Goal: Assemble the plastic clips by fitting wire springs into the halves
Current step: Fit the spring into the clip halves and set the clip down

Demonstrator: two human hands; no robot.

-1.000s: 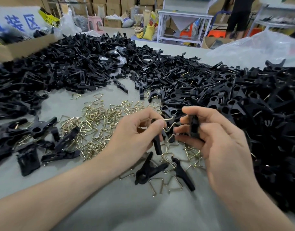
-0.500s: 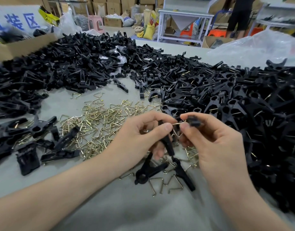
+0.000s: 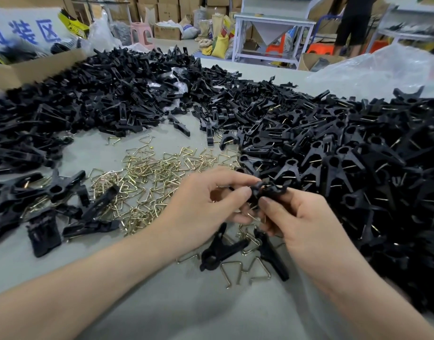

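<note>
Clip halves (image 3: 267, 188), apparently two, are pinched between left hand (image 3: 206, 204) and right hand (image 3: 306, 224) fingers above the tabletop (image 3: 198, 310).

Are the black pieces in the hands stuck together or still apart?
Together: the halves meet, pinched between the left hand and the right hand. Whether they are locked yet, I cannot tell.

A factory packing floor: heaps of black clip halves (image 3: 113, 94) cover the desk (image 3: 186, 310), with stacked cardboard boxes (image 3: 167, 8) and sacks (image 3: 219, 44) behind.
</note>
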